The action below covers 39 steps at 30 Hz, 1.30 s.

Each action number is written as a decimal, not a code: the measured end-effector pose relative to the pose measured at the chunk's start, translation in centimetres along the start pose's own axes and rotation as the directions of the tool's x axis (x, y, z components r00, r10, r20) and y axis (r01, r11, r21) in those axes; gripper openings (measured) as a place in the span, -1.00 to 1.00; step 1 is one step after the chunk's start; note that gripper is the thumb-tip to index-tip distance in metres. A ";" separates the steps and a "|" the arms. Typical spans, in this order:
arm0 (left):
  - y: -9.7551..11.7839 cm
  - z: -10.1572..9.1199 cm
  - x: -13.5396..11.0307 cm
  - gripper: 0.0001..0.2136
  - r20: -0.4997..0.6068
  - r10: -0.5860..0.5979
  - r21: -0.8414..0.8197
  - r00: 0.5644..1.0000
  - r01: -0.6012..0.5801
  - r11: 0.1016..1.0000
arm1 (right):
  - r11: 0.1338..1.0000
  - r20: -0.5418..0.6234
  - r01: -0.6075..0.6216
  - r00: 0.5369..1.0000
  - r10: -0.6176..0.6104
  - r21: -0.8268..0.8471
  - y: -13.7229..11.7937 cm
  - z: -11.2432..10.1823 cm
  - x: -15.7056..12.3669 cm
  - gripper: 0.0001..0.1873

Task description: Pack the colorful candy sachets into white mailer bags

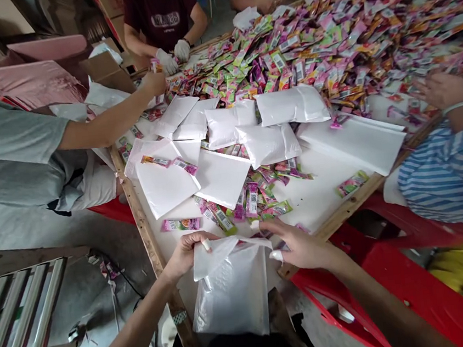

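A white padded mailer (pixel 231 295) stands near my lap at the table's front corner, its flap (pixel 223 248) at the top. My left hand (pixel 192 249) pinches the upper left corner of the flap, thumb in front. At the upper right corner is my right hand (pixel 294 244), thumb and forefinger apart around the end of a narrow white strip (pixel 257 241); whether it touches the strip is unclear. White coverings show on some fingertips. Just beyond lie small printed sachets (pixel 223 218) and flat white mailers (pixel 166 183), two sachets resting on one.
Filled mailers (pixel 269 143) lie mid-table before a large heap of sachets (pixel 285 52). A wooden rim (pixel 145 238) edges the table. Other people work at the left, far side and right. A red chair (pixel 401 288) stands right, a metal roller rack (pixel 27 316) left.
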<state>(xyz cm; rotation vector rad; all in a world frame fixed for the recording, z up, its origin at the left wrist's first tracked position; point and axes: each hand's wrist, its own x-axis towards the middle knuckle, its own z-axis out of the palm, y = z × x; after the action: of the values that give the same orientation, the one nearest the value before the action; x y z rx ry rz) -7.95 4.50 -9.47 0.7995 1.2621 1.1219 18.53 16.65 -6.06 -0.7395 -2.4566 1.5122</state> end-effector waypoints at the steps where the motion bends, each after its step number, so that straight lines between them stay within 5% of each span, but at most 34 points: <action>1: 0.0 -0.1 0.1 -0.77 -0.009 -0.005 0.009 1.000 0.005 1.000 | 0.996 -0.024 -0.030 0.999 0.032 0.078 0.1 0.2 0.5 -0.35; 5: 0.8 0.3 0.2 -0.71 -0.038 -0.058 0.030 0.998 0.059 0.998 | 0.939 -0.278 -0.099 0.940 0.197 0.329 0.1 2.1 2.6 -0.53; 8: 3.0 0.7 -1.8 -0.72 -0.089 -0.031 0.109 0.996 0.041 0.993 | 0.915 -0.368 -0.088 0.897 0.244 0.393 -2.8 2.0 2.0 -0.67; 11: 6.2 1.3 -5.3 -0.59 -0.180 0.136 0.270 0.974 -0.084 0.959 | 0.933 -0.365 -0.032 0.915 0.172 0.359 -7.5 0.0 -0.6 -0.90; 14: 9.0 2.3 -7.6 -0.55 -0.106 0.362 0.402 0.926 -0.294 0.868 | 0.967 -0.414 0.107 0.910 -0.001 0.232 -10.6 -1.8 -2.3 -0.89; 18: 10.4 3.7 -6.3 -0.62 -0.083 0.501 0.479 0.862 -0.406 0.778 | 0.983 -0.560 0.171 0.822 -0.105 0.066 -10.7 -2.4 -1.3 -0.82; 20: 10.7 4.1 -5.3 -0.62 0.016 0.577 0.490 0.817 -0.510 0.708 | 0.976 -0.600 0.216 0.781 -0.171 0.004 -10.5 -2.5 -0.6 -0.81; 24: 11.1 3.9 -5.4 -0.64 0.096 0.650 0.476 0.754 -0.608 0.636 | 0.966 -0.635 0.259 0.743 -0.212 -0.020 -10.4 -2.5 -0.8 -0.79; 34: 8.4 3.0 -6.9 -0.59 0.066 0.532 0.481 0.844 -0.494 0.724 | 0.980 -0.622 0.196 0.764 -0.171 -0.028 -9.6 -1.1 -2.3 -0.80; 39: 7.9 2.7 -6.4 -0.57 0.147 0.526 0.433 0.837 -0.533 0.727 | 0.979 -0.595 0.200 0.782 -0.186 -0.043 -8.9 -1.0 -2.4 -0.83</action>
<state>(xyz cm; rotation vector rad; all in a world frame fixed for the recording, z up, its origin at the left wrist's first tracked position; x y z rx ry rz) -6.50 1.13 0.38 1.6098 1.3449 1.2715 18.08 13.05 2.48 -0.7818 -1.9573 1.0185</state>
